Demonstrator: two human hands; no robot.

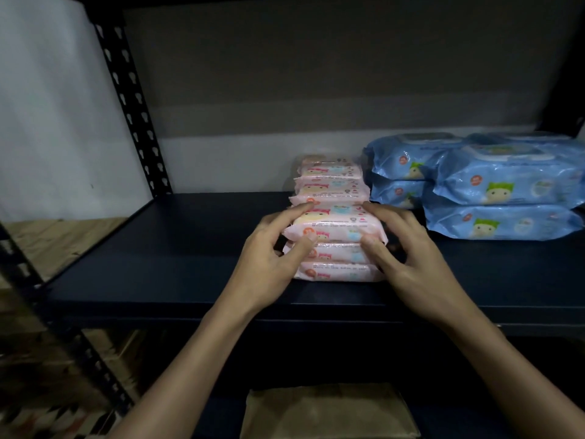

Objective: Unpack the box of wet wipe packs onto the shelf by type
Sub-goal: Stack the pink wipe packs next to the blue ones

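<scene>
Several small pink wet wipe packs [335, 217] lie in overlapping stacks in the middle of the dark shelf board [177, 258]. My left hand [278, 248] grips the left end of the front pink stack, thumb and fingers curled round the top packs. My right hand [408, 251] grips the right end of the same stack. To the right, several larger blue wet wipe packs [500, 188] lie in two-high piles. A brown cardboard box [329, 410] shows at the bottom, below the shelf.
A black perforated upright post [133, 99] stands at the shelf's left rear, another [72, 350] at the front left. The grey wall is behind. The left part of the shelf board is bare. Wooden floor shows at the left.
</scene>
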